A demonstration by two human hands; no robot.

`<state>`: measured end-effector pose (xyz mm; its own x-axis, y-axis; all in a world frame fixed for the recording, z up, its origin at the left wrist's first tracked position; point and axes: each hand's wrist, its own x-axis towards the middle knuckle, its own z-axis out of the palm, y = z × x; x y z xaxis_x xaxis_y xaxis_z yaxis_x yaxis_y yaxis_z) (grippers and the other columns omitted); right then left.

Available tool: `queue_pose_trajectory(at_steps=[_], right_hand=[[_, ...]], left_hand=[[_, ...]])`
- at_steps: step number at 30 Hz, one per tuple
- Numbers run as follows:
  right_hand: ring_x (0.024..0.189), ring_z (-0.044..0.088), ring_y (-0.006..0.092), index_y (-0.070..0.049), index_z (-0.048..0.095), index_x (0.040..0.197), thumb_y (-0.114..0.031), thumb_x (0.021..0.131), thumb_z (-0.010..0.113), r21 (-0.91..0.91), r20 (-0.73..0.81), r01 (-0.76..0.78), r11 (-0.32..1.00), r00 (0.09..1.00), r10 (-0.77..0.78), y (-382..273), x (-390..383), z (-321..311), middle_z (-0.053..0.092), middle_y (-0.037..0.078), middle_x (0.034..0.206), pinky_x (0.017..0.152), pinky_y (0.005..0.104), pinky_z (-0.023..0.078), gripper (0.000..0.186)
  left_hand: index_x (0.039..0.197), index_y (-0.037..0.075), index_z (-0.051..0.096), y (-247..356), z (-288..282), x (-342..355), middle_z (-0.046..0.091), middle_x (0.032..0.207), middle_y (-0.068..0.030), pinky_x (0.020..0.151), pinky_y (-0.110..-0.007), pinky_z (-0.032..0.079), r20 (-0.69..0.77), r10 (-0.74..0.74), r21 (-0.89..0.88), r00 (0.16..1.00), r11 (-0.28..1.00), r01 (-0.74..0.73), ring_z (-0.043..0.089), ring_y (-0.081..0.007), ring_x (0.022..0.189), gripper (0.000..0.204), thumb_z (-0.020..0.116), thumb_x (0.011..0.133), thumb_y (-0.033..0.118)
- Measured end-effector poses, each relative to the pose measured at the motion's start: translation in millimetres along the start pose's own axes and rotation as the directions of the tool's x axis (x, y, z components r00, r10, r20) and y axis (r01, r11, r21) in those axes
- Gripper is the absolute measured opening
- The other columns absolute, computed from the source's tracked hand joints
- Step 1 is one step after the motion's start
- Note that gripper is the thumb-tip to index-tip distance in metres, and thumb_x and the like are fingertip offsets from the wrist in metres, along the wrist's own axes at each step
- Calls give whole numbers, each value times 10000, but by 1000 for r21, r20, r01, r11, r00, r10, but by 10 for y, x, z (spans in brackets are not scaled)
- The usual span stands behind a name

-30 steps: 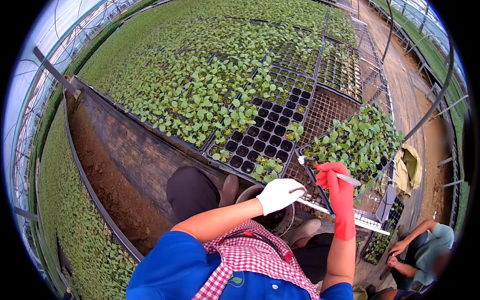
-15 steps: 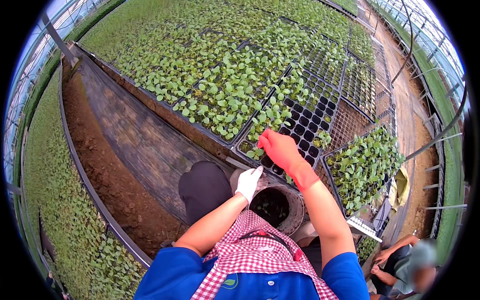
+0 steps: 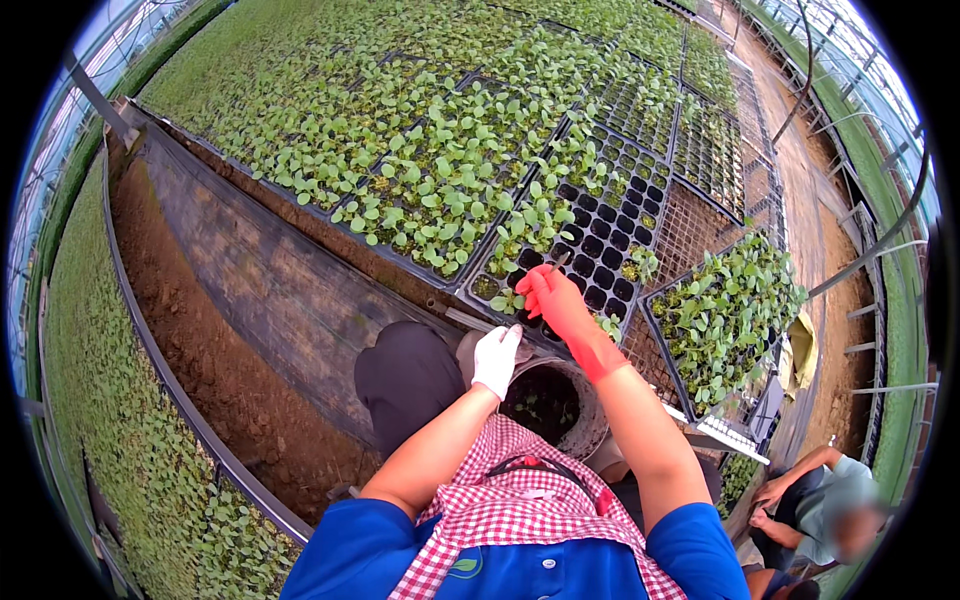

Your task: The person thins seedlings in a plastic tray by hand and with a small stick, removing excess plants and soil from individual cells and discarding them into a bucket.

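Note:
My right hand [image 3: 556, 300], in a red rubber glove, is closed over the near end of a black cell tray [image 3: 607, 255]. A thin dark stick-like tool [image 3: 562, 261] pokes out above its fingers; the rest is hidden. Beside the fingertips a small seedling [image 3: 508, 302] stands in a near-left cell. Many middle cells hold no plants, while leafy seedlings line the left side. My left hand [image 3: 496, 360], in a white glove, is closed near the tray's front edge; what it holds, if anything, is hidden. Below the tray, between my knees, stands a bucket [image 3: 597, 412] with dark contents.
A tilted tray of leafy seedlings [image 3: 722, 325] lies to the right, beside a wire-mesh bench [image 3: 690, 232]. More seedling trays [image 3: 420, 170] spread out ahead. A walkway sheet [image 3: 270, 265] runs on the left. Another person [image 3: 815, 500] sits at the lower right.
My right hand has drawn back slightly toward me, and the thin tool's tip now shows above it. The left hand stays about where it was. The view has shifted a little.

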<state>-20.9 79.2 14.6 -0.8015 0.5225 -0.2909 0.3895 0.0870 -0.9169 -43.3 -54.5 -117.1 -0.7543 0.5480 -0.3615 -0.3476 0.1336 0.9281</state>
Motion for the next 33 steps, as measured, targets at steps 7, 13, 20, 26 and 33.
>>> queue_pose_trajectory(at_steps=[7, 13, 20, 26, 33], right_hand=[[584, 606, 114, -57, 612, 981, -295, 1031, 369, 285, -26, 14, 958, 1000, -7, 68, -182, -270, 626, 27, 739, 520, 230, 418, 343], [608, 628, 119, -46, 603, 1008, -365, 1022, 399, 526, -138, 225, 820, 974, -179, -5, -487, -798, 652, 45, 766, 514, 207, 409, 379], [574, 603, 104, -35, 599, 979, -384, 1019, 392, 295, -635, 437, 850, 754, -167, 257, -1485, -2630, 637, 49, 715, 474, 196, 399, 408], [549, 596, 97, -30, 614, 977, -334, 1030, 393, 92, -837, 326, 941, 538, -105, 1265, -2204, -4084, 636, 46, 707, 453, 191, 397, 379], [521, 583, 90, -41, 624, 959, -356, 1028, 386, 165, -854, 202, 965, 520, 37, 1765, -2369, -4395, 625, 40, 673, 435, 194, 383, 400]], left_hand=[[807, 25, 569, 34, -7, 0, 646, 760, -81, 626, -293, 543, 32, -7, -83, 999, 996, 9, 640, -166, 636, 227, 570, 943, 208], [852, -34, 596, 207, -71, -141, 664, 827, -242, 647, -366, 584, 324, -299, -286, 898, 874, 394, 679, -293, 665, 465, 520, 954, 414], [851, -32, 645, 1454, 812, -674, 687, 857, -115, 775, -281, 504, 608, 127, 60, 784, 977, -205, 653, -166, 813, 306, 435, 976, 152], [1059, 66, 642, 1866, 2470, -587, 645, 1020, -144, 846, -358, 495, 903, 395, 15, 170, 366, -930, 627, -289, 944, 225, 543, 881, 161], [1225, 58, 551, 1492, 4247, -515, 573, 1209, -134, 1000, -419, 385, 977, 176, -107, -124, -104, -989, 484, -318, 1183, 441, 548, 797, 160]])
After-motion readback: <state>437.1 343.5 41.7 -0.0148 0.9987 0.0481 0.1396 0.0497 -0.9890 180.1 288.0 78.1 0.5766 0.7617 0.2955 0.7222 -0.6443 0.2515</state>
